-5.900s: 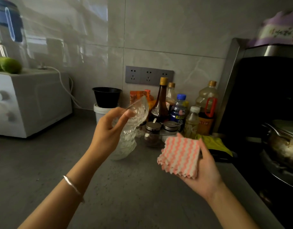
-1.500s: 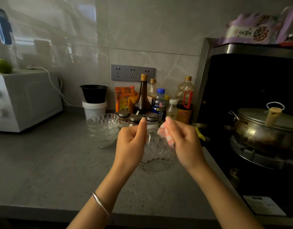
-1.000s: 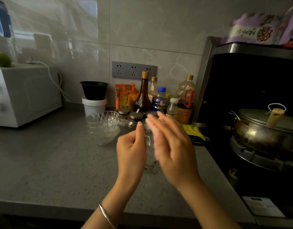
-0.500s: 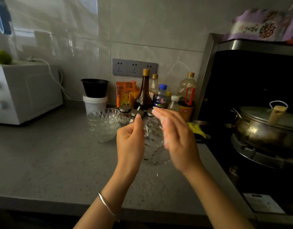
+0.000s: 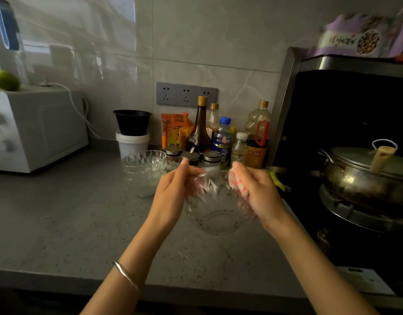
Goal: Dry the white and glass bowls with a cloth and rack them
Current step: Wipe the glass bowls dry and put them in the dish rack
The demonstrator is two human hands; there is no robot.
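The glass bowl [image 5: 215, 208] is held between both hands over the grey speckled counter [image 5: 66, 226], near its right end beside the stove. It is clear and thick-walled, with a cut diamond or sawtooth pattern round the sides and a plain round base. Its mouth faces up and tips slightly toward the person. It looks lifted off the counter, though the gap under the base is hard to make out.

The left hand [image 5: 171, 196] grips the bowl's left rim, with the thumb upright on the near side. Its fingers [image 5: 197, 184] are curled over the rim into the bowl and show only as a blur through the glass. A thin silver bangle [image 5: 125, 275] sits on that forearm.

The right hand [image 5: 258, 192] is curled round a bunched pink-and-white cloth [image 5: 238, 186] and pinches it against the bowl's right wall. The cloth shows between the fingertips and the glass.

A stack of matching glass bowls [image 5: 144, 172] stands on the counter just left of the left hand and behind it. Behind the stack is a white tub [image 5: 132, 144] with a black bowl [image 5: 132, 122] resting in its top. A cluster of bottles [image 5: 199, 126] and lidded jars [image 5: 191, 156] stands against the tiled wall. A metal pot [image 5: 364, 178] with its lid on sits on the stove at the right, and a white oven [image 5: 34, 128] stands at the far left.
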